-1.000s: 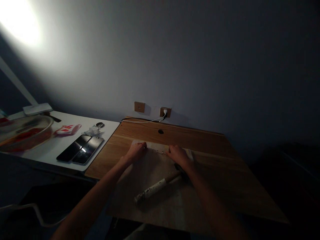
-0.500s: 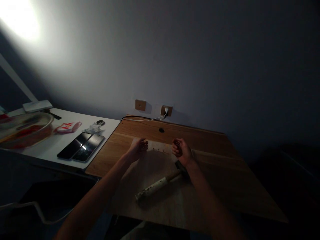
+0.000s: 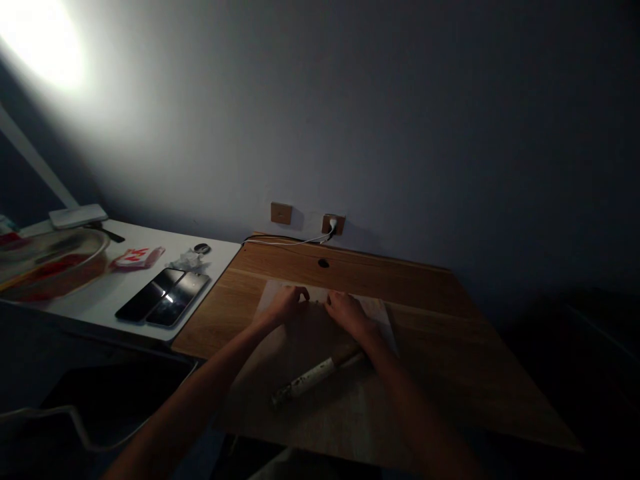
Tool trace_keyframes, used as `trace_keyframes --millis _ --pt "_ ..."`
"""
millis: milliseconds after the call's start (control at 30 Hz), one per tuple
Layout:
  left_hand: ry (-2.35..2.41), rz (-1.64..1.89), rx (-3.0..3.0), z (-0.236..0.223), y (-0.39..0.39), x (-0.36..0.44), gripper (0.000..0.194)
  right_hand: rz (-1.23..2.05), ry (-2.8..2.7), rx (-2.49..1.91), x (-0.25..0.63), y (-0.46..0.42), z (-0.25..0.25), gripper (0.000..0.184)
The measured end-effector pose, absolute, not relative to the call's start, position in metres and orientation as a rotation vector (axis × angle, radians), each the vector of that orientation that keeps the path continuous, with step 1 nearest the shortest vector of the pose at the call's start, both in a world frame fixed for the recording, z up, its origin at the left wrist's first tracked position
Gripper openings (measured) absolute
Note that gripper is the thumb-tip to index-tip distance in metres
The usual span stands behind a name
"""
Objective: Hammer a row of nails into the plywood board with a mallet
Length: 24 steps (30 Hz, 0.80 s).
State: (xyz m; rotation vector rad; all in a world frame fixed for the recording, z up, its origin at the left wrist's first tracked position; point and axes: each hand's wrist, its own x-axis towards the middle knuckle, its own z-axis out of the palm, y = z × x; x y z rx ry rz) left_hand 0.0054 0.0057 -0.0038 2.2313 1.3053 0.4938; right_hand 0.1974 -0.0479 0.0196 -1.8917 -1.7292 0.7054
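My left hand (image 3: 289,302) is at the far side of a pale wooden board (image 3: 320,420), fingers curled down to its surface. Facing it across a small gap, my right hand (image 3: 345,311) is closed too, fingertips pointing left. What either hand pinches is too small and dark to make out. A tiny dark nail-like bit (image 3: 317,302) shows between them, while other small nails seen in the row earlier are hidden. On the board lies a hammer (image 3: 310,377) with a pale, worn grip. My right forearm covers its head.
The board rests on a brown wooden table (image 3: 425,297) against the wall. On a white table (image 3: 220,250) at left are two phones (image 3: 165,297), a red-and-white packet (image 3: 136,258), crumpled clear plastic (image 3: 190,260), a large bowl (image 3: 55,260) and a lamp (image 3: 77,216). Cables run to a wall socket (image 3: 333,224).
Both hands have come closer together over the row of small nails, turning palms down. My right forearm now hides the hammer's head. The hammer has stayed in place.
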Motion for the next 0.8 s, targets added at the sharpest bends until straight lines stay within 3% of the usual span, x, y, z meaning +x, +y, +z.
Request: trace_keyframes --millis 167,400,567,667,800 --pt "1.292 0.460 2.373 0.003 0.001 0.009 0.014 0.724 -1.664 -1.783 0.197 -0.045 0.030 0.008" --pt "1.335 0.427 2.392 0.003 0.003 0.014 0.009 0.856 -1.506 -1.613 0.201 -0.044 0.039 0.042" --pt "1.389 0.572 2.167 0.001 0.006 0.019 0.008 0.754 -1.638 -1.763 0.189 -0.040 0.032 0.028" --pt "1.217 0.807 1.561 0.005 0.005 0.018 0.021 0.630 -1.791 -1.904 0.181 -0.039 0.028 0.016" --pt "0.957 0.832 0.981 0.013 -0.005 0.008 0.027 0.506 -1.993 -2.005 0.173 -0.043 0.027 0.016"
